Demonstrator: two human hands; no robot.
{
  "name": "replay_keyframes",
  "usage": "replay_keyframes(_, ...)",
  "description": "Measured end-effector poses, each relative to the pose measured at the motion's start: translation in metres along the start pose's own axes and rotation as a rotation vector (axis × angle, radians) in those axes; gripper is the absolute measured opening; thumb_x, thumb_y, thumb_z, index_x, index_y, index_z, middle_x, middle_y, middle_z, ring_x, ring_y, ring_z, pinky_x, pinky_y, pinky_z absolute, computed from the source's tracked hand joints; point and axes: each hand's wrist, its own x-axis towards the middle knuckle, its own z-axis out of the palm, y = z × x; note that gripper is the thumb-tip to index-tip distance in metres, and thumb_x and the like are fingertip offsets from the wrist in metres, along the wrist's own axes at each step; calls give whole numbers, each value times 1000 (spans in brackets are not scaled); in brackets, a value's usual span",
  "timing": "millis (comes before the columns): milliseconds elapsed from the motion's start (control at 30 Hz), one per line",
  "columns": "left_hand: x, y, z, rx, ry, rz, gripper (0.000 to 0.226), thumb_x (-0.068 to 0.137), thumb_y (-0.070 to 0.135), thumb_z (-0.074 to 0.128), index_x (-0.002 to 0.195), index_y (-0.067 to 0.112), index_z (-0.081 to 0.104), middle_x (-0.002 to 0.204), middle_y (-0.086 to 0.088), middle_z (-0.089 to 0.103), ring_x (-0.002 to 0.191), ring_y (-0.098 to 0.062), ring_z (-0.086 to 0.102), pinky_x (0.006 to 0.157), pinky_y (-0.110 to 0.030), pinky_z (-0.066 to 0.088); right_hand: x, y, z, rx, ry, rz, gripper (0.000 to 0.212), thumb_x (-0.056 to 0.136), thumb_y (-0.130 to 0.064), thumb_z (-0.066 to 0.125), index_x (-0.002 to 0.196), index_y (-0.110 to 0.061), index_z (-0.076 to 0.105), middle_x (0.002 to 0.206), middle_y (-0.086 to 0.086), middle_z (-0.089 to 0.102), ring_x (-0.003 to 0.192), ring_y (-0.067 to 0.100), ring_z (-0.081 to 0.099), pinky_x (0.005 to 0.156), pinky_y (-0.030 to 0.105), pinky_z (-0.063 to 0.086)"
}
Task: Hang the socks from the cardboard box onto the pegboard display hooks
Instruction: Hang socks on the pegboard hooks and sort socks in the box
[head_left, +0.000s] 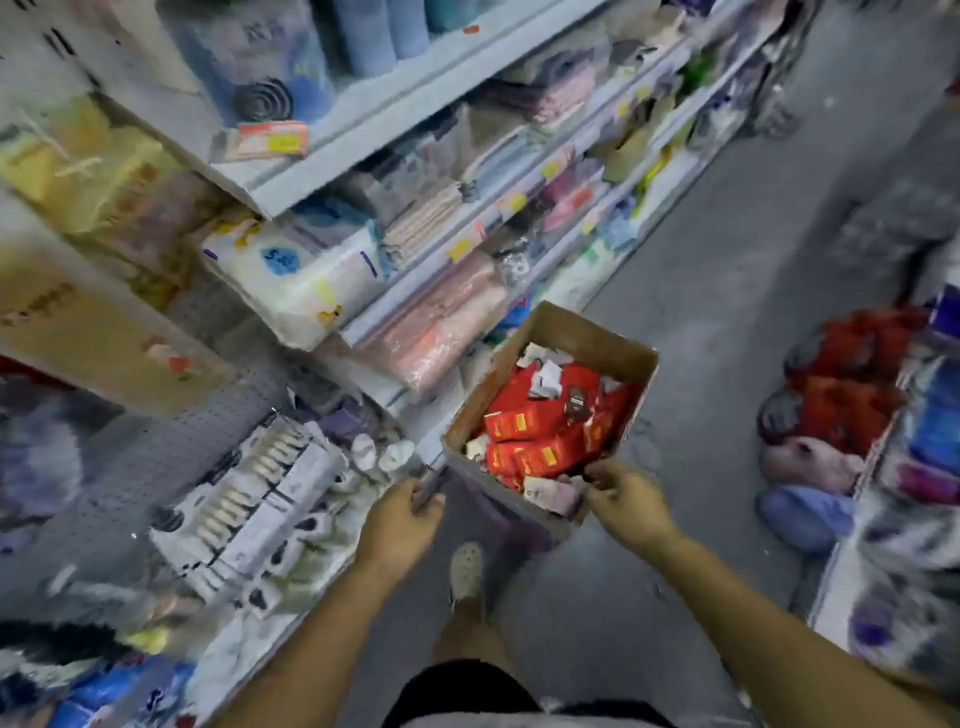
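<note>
An open cardboard box (613, 343) sits low in the aisle, filled with several red sock packs (540, 426) and loose paper tags. My right hand (628, 499) reaches into the box's near corner and pinches a pinkish sock pack (558, 496) there. My left hand (402, 519) is just left of the box and grips a dark, thin sock item (434, 486); blur hides its detail. The grey pegboard (156, 457) is on the lower left, with white packaged socks (260, 499) hanging on its hooks.
Shelves of folded towels and cloths (447, 312) run along the left of the aisle. Red and pink bundles (841, 395) lie at the right shelf's base. My foot in a light shoe (466, 571) stands on the grey floor (727, 249) below the box.
</note>
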Motion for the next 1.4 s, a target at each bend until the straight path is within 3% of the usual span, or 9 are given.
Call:
replay_keyframes(100, 49, 7, 13, 70, -104, 51, 36, 98, 30, 64, 130, 14, 62, 127, -10, 67, 118, -33, 62, 96, -34, 49, 30, -2, 15, -37, -10, 43, 23, 93, -23, 67, 114, -14, 69, 100, 1, 73, 89, 20, 70, 66, 22, 49)
replay_keyframes(167, 76, 15, 18, 106, -112, 56, 44, 98, 29, 64, 134, 5, 57, 135, -17, 62, 125, -36, 56, 104, -45, 46, 44, -8, 25, -18, -53, 102, 24, 94, -26, 65, 117, -18, 67, 106, -1, 71, 89, 19, 70, 63, 15, 51)
replay_keyframes(300, 127, 18, 33, 124, -116, 28, 52, 101, 37, 57, 133, -4, 50, 135, -25, 58, 125, -43, 54, 102, -54, 45, 78, -10, 46, -45, -134, 120, 35, 95, -28, 66, 128, -17, 64, 129, 5, 65, 110, 19, 64, 93, 30, 52)
replay_keyframes(500, 171, 6, 67, -19, -170, -47, 40, 108, 39, 44, 118, 5, 63, 113, -18, 68, 101, -30, 62, 80, -35, 43, 143, -9, 66, -142, -169, 60, 46, 95, -30, 69, 137, -15, 58, 138, 8, 59, 130, 26, 49, 108, 35, 42)
replay_keyframes(700, 172, -9, 88, -124, 38, -54, 32, 108, 25, 49, 91, 5, 68, 79, -3, 61, 75, -16, 52, 60, -28, 27, 227, -1, 90, -305, -179, -118, 56, 95, -35, 67, 147, -22, 50, 157, 2, 42, 146, 25, 31, 120, 44, 26)
replay_keyframes(933, 168, -5, 94, -259, 88, -117, 32, 107, 25, 52, 106, 0, 72, 87, -1, 65, 84, -8, 56, 69, -22, 38, 254, 28, 98, -615, -240, -137, 36, 96, -40, 62, 124, -18, 65, 131, 7, 57, 133, 31, 41, 113, 48, 24)
replay_keyframes(1100, 166, 6, 92, -304, 55, -223, 15, 107, 30, 52, 102, 25, 66, 86, 16, 63, 78, 21, 57, 65, 3, 35, 240, 23, 61, -227, -236, -150, 34, 96, -36, 67, 110, -5, 69, 114, 13, 65, 106, 31, 62, 91, 39, 49)
replay_keyframes(1267, 151, 28, 90, -187, 246, -27, 34, 99, 41, 61, 118, 14, 68, 117, 3, 60, 114, -12, 54, 86, -7, 38, 207, 1, 27, 315, -322, 7, 22, 99, -32, 64, 109, -13, 70, 96, -6, 77, 91, 8, 73, 76, 29, 59)
replay_keyframes(1400, 137, 56, 91, -471, 22, -108, 21, 96, 58, 58, 104, 40, 66, 103, 20, 72, 100, 2, 67, 78, -10, 50, 184, -19, 21, 628, -478, 110, 24, 102, -24, 59, 119, -9, 67, 98, 0, 79, 93, 15, 76, 75, 24, 59)
